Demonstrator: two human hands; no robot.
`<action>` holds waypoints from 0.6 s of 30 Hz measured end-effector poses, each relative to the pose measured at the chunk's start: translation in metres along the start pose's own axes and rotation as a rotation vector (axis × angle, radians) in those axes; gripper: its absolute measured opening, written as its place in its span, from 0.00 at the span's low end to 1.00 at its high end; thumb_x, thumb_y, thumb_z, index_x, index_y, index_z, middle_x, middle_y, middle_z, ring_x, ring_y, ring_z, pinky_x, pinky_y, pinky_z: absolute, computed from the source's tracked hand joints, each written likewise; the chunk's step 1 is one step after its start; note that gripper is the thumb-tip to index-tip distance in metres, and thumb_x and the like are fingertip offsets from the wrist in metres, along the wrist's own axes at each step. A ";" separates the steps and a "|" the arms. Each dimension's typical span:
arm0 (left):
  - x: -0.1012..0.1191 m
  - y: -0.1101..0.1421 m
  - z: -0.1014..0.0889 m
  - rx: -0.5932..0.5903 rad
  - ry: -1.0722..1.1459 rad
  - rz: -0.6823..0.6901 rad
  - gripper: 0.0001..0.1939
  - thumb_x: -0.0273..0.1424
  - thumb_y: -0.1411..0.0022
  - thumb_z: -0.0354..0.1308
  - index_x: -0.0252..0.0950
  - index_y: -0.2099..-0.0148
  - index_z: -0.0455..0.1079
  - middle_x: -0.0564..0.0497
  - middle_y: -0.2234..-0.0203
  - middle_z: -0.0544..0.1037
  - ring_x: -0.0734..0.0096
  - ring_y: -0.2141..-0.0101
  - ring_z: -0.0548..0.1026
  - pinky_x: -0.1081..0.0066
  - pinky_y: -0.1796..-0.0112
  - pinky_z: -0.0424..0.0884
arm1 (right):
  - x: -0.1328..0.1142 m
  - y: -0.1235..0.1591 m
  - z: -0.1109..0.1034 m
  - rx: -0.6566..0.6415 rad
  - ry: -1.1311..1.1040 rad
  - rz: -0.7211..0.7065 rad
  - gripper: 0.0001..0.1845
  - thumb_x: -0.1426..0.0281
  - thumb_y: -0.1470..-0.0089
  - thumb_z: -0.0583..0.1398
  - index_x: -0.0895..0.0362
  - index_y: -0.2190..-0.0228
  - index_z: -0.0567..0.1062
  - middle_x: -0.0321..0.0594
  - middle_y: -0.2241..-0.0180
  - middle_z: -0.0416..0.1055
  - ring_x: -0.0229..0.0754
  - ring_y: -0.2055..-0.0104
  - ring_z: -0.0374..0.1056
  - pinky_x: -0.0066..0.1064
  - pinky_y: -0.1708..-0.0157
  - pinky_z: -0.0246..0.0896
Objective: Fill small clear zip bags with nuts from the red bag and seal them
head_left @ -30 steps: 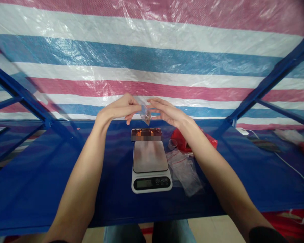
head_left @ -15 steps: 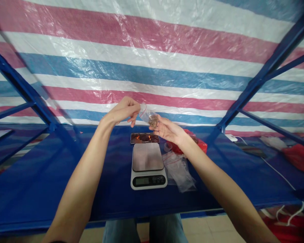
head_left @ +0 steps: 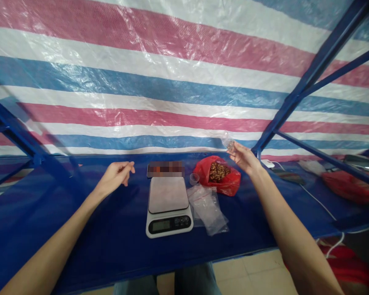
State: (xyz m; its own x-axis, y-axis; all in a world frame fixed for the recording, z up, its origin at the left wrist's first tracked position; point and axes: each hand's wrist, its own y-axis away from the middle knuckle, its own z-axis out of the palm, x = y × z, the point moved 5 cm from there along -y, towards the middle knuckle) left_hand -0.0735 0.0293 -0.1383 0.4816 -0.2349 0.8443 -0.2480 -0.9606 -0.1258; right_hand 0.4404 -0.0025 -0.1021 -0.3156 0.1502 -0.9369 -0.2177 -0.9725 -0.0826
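My right hand (head_left: pixel 244 156) is closed on a small clear zip bag (head_left: pixel 229 143) with brownish contents, held up behind and right of a red plastic bag. That red bag (head_left: pixel 199 168) gapes open, showing small brown pieces (head_left: pixel 219 171) inside. Left of the kitchen scale, my left hand (head_left: pixel 118 174) hovers with its fingers loosely curled and nothing visible in them. The scale (head_left: pixel 169 196) has a bare metal plate and a lit display whose figures are hard to read.
A small clear cup (head_left: pixel 194 178) and flat empty zip bags (head_left: pixel 207 209) lie right of the scale. Behind it is a phone (head_left: pixel 164 169) with its screen on. Blue frame posts (head_left: pixel 295 98) and a striped sheet (head_left: pixel 147 114) bound the blue table (head_left: pixel 110 241).
My left hand has let go of the zip bag and moved left and down. My right hand has carried the bag to the right, uncovering the red bag. The view has shifted slightly.
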 end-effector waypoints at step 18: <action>-0.002 0.011 -0.006 0.083 -0.566 0.045 0.26 0.46 0.33 0.42 0.37 0.66 0.77 0.54 0.82 0.72 0.66 0.78 0.71 0.69 0.69 0.60 | -0.028 0.019 -0.033 -0.035 0.836 -0.328 0.23 0.51 0.53 0.75 0.54 0.61 0.84 0.42 0.66 0.82 0.41 0.74 0.72 0.28 0.83 0.62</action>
State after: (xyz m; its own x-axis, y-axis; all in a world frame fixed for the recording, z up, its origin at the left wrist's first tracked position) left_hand -0.0822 0.0196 -0.1383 0.8531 -0.2966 0.4292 -0.2225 -0.9510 -0.2148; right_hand 0.4751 -0.0313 -0.0884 0.5359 0.2558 -0.8046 -0.1459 -0.9106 -0.3867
